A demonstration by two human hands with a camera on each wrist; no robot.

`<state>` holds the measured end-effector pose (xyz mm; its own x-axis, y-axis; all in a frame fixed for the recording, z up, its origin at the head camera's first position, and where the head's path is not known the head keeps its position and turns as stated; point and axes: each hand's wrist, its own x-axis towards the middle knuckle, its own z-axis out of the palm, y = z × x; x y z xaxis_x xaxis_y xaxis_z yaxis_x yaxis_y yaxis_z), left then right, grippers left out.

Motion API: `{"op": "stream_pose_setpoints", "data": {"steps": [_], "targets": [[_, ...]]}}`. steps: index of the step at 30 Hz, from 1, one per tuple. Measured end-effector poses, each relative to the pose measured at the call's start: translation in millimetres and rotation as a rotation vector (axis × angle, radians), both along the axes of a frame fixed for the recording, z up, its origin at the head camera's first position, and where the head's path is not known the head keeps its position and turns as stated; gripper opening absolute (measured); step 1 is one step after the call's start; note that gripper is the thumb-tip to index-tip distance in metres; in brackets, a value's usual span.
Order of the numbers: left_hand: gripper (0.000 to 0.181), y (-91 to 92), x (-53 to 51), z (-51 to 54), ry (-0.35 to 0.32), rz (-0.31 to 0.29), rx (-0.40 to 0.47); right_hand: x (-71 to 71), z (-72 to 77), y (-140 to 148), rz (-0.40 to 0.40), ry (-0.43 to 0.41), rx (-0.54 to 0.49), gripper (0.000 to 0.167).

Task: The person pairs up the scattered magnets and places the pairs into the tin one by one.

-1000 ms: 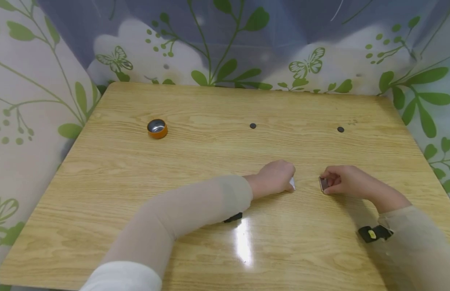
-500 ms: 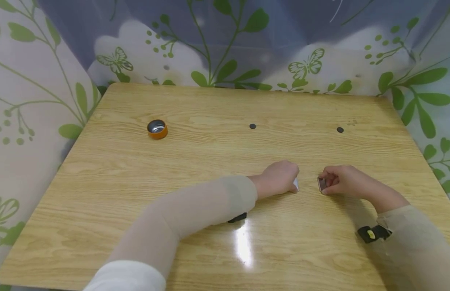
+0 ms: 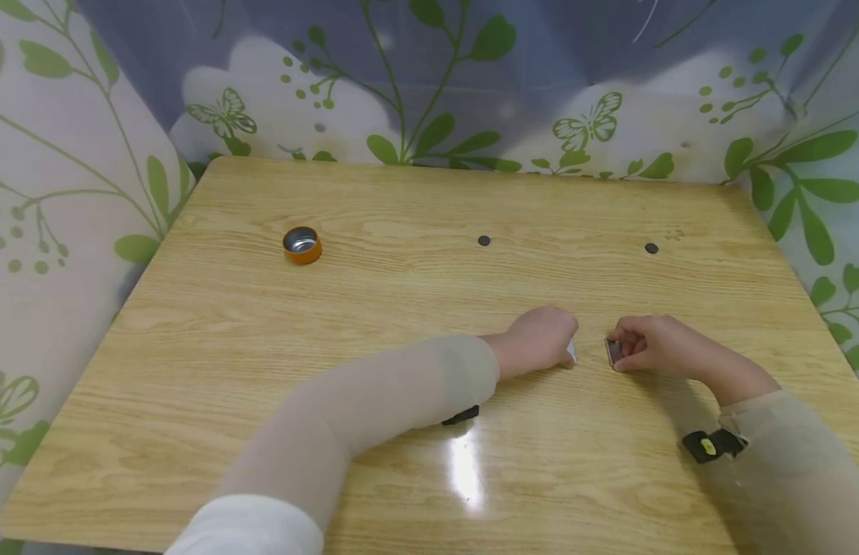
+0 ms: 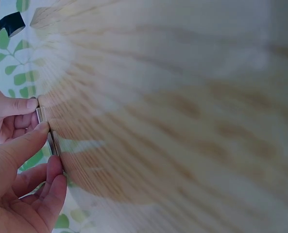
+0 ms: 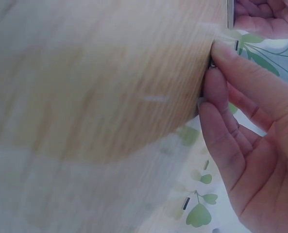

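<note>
In the head view my left hand (image 3: 538,339) pinches a thin flat piece with a pale, shiny face (image 3: 571,352), held on edge near the tabletop. Facing it across a small gap, my right hand (image 3: 657,347) grips a thin dark square piece with a bright metallic rim (image 3: 614,352) between thumb and fingers. From the left wrist, the left-hand piece (image 4: 51,144) shows as a narrow metal edge between thumb and fingertips. In the right wrist view the fingers mostly hide the right-hand piece. The exact kind of both pieces cannot be told.
A small orange round cup with a metallic inside (image 3: 301,247) stands at the back left of the wooden table (image 3: 402,293). Two small dark discs lie toward the back, one mid-table (image 3: 484,240) and another disc (image 3: 651,248) farther right. Leaf-patterned cloth (image 3: 443,85) surrounds the table.
My left hand has slid to the right with its piece, narrowing the gap to the other piece. The right hand has barely moved, shifting very slightly left.
</note>
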<state>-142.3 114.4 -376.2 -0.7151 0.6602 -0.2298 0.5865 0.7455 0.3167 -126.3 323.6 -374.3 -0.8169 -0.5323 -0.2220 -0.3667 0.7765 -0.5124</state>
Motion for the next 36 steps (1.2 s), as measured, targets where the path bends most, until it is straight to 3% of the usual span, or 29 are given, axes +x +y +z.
{"op": "stream_pose_setpoints", "data": {"steps": [25, 36], "targets": [[0.022, 13.8, -0.8, -0.5, -0.01, 0.013, 0.018, -0.9, -0.1, -6.0, -0.005, -0.009, -0.015, 0.027], [0.02, 24.0, 1.1, -1.6, 0.011, 0.003, -0.007, -0.3, -2.4, -11.5, 0.029, -0.034, -0.087, 0.025]]}}
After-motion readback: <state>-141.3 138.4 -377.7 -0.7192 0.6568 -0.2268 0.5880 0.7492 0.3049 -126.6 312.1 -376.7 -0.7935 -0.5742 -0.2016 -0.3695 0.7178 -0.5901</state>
